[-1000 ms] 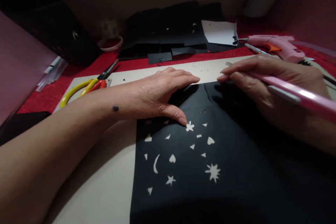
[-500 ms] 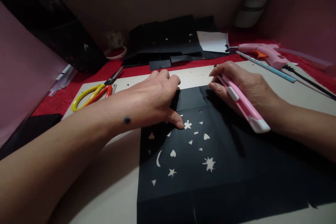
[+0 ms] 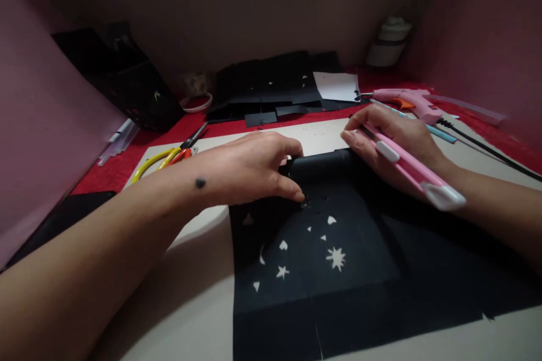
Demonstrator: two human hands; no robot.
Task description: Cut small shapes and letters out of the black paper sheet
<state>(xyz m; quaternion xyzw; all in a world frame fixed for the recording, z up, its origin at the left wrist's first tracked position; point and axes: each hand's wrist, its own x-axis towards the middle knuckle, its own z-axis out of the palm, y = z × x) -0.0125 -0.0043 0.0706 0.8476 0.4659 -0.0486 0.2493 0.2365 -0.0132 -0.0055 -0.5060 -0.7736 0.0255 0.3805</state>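
Observation:
Black paper (image 3: 355, 254) lies on a pale board, with cut-out stars, hearts, triangles and a crescent showing the light surface beneath. My left hand (image 3: 265, 166) grips its far edge, thumb on top and fingers behind, and the edge there is bent up into a curve. In my right hand (image 3: 389, 144) is a pink and white utility knife (image 3: 410, 166), tilted with its white end toward me. The right thumb and index finger are pinched together at the paper's far right edge. Whether they touch it, I cannot tell; no blade shows.
Yellow-and-orange scissors (image 3: 169, 157) lie left of my forearm. A pink glue gun (image 3: 404, 100) and a light-blue stick (image 3: 442, 133) lie at the right. Behind are black paper pieces (image 3: 266, 79), a white paper piece (image 3: 336, 86), a roll of tape (image 3: 197, 102) and a white bottle (image 3: 388, 42).
The paper's far edge has risen and curled, and several far cut-outs have darkened or dropped from sight. My left thumb and fingers have shifted slightly right. The utility knife stays in my right hand.

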